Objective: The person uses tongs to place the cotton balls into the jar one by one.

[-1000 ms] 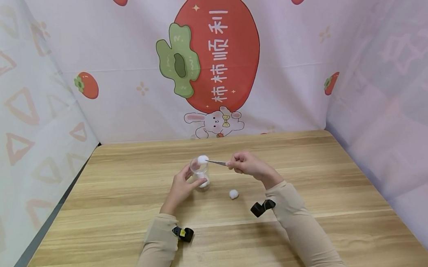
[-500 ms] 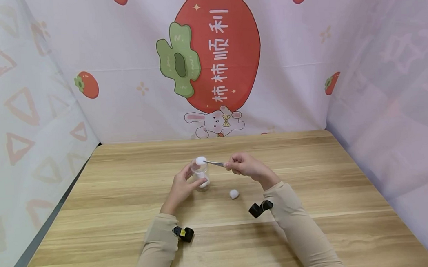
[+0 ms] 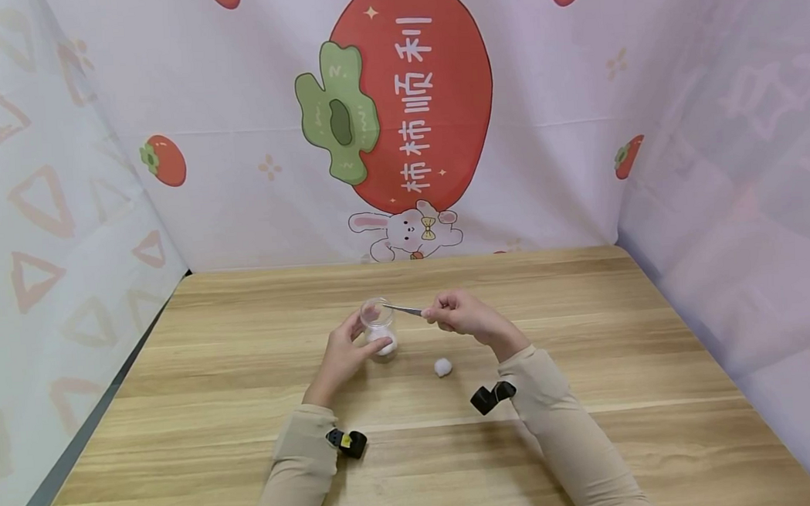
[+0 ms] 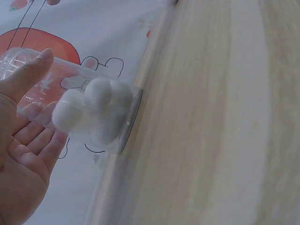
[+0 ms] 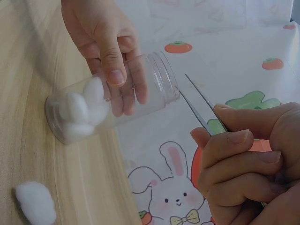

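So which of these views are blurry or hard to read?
Head view: evenly lit and sharp. Left wrist view: the table smears into streaks, the jar is soft. Right wrist view: the right hand and tweezers are crisp, the loose cotton ball slightly soft.

Upright clear jar (image 3: 379, 328) holds white cotton balls (image 5: 79, 112).

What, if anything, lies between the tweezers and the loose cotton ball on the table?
Nothing visible does. The cotton ball lies alone on bare table, below the right hand holding the tweezers. The jar, gripped by the left hand, stands off to one side.
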A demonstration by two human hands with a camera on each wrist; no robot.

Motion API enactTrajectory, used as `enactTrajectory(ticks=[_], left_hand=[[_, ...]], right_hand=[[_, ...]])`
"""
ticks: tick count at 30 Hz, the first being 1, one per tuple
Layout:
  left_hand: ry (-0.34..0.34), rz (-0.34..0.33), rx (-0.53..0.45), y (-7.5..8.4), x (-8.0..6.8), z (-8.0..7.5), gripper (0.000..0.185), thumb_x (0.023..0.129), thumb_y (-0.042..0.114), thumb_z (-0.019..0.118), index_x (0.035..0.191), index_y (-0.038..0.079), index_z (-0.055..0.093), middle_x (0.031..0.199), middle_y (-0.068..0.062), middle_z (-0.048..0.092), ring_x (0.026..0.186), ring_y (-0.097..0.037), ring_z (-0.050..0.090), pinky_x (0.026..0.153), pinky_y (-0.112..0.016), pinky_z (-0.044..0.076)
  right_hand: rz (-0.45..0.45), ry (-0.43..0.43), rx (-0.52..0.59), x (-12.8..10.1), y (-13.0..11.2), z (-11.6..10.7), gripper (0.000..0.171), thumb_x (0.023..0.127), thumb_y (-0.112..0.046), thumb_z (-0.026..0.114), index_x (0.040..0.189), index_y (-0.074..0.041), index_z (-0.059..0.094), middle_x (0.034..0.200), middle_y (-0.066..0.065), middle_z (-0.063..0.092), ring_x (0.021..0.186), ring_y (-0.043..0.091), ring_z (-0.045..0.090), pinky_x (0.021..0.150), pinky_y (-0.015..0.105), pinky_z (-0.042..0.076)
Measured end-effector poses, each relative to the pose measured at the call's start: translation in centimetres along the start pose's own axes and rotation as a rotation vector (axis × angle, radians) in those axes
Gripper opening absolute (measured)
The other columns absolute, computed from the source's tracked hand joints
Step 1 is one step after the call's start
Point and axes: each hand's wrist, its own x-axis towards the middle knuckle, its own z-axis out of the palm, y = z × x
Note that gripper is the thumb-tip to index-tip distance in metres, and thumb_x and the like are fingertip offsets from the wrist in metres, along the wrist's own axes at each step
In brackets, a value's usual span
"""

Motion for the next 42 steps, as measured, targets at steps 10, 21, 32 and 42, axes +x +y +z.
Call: enactTrajectory(ticks=[10,21,32,42], left_hand=[[0.002,-0.009,0.004,0.0,0.0,0.0,0.069,0.078,0.016,0.08,0.139,0.005,0.048,0.138,-0.018,0.058,0.132,-0.033,0.053,0.117,-0.046,0.041],[-0.003,-0.013,0.007,-0.1,0.0,0.0,0.071,0.079,0.018,0.08,0.14,0.005,0.047,0.139,-0.019,0.056,0.132,-0.033,0.052,0.117,-0.046,0.042],[0.005,-0.032,0.003,0.0,0.0,0.0,0.071,0.078,0.015,0.08,0.14,0.004,0.047,0.139,-0.019,0.057,0.133,-0.032,0.052,0.117,-0.044,0.041],[0.003,-0.035,0.011,-0.1,0.0,0.0,0.071,0.078,0.017,0.08,0.14,0.004,0.047,0.139,-0.019,0.057,0.133,-0.033,0.052,0.117,-0.044,0.041]], right_hand=[[0.006,0.004,0.0,-0.1,0.1,-0.1,0.021,0.098,-0.014,0.053,0.08,-0.003,0.056,0.055,-0.007,0.038,0.047,0.004,0.026,0.044,0.016,0.021],[0.019,-0.011,-0.001,-0.8,0.3,-0.5,0.023,0.1,-0.016,0.051,0.083,0.0,0.056,0.055,-0.006,0.038,0.047,0.004,0.026,0.044,0.017,0.021],[0.071,0.01,0.023,-1.6,0.6,-0.8,0.021,0.1,-0.018,0.051,0.083,-0.006,0.056,0.056,-0.006,0.038,0.045,0.005,0.024,0.044,0.017,0.02],[0.071,0.022,0.033,-2.1,1.2,-1.1,0.021,0.099,-0.017,0.051,0.082,-0.006,0.057,0.055,-0.007,0.037,0.046,0.004,0.024,0.044,0.016,0.02]])
